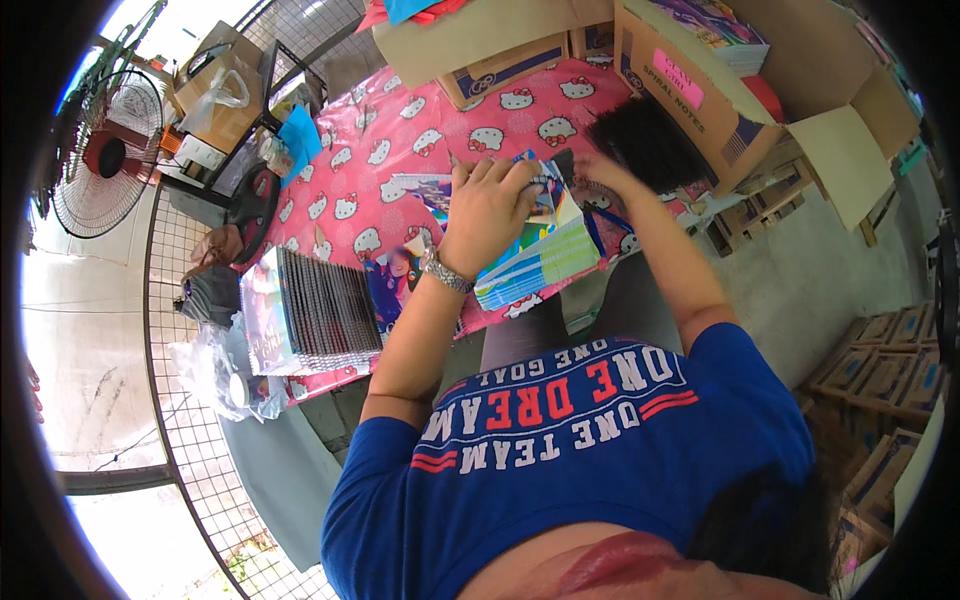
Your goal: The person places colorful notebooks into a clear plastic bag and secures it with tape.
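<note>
A stack of colourful, glossy-covered notebooks (540, 262) lies fanned at the table's near edge, in front of me. My left hand (490, 205), with a metal watch on its wrist, is on top of it, fingers bent over a notebook and gripping it. At the stack's far right corner is my right hand (598, 174), fingers pinched together beside a small dark piece too unclear to name. Close by on the right lies a pile of loose black spiral coils (648, 145). To the left stand notebooks with black spiral binding (325, 310), stacked neatly.
Open cardboard boxes (690, 95) line the table's far and right sides. A pink patterned cloth (370, 150) covers the table. A fan (110, 155), a plastic bag (225, 370) and a wire mesh wall (190, 420) are at left. Stacked cartons (880, 350) stand on the floor at right.
</note>
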### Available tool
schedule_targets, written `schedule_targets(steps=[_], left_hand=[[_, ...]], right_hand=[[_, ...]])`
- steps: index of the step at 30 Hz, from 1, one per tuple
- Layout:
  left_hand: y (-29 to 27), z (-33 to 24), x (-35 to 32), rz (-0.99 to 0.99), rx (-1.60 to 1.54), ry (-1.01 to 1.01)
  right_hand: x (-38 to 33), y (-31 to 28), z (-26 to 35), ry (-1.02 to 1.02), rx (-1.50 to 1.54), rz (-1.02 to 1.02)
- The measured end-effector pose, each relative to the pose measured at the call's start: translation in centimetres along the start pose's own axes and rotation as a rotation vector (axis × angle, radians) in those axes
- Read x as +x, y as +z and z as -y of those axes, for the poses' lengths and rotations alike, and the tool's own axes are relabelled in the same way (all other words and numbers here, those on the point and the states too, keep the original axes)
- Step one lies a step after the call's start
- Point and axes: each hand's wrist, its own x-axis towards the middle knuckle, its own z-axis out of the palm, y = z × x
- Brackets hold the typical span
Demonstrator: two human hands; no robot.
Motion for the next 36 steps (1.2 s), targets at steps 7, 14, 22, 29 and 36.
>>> schedule_targets(steps=[7,14,22,29,36], left_hand=[[-0.8,-0.2,-0.7,0.077,-0.061,-0.037],[-0.6,0.0,-0.2,0.069,-0.093,0.005],[0.8,0.6,-2.3,-0.025,0.128,-0.323],[1.9,-0.5,-3.2,-0.119,0.074,-0.233],[1.1,-1.7,-3.6,-0.093,0.041,-0.22]], right_hand=[[3.6,2.4,-5.2,-0.588,-1.091,-0.499],[4.9,1.8,-2.3,-0.453,-1.419,-0.501],[-4.6,3.4,14.9,-0.552,-0.932,0.081],[-9.9,4.4,15.4,-0.301,-0.36,0.73],[-10.3,4.2,14.0,-0.215,-0.192,0.734]])
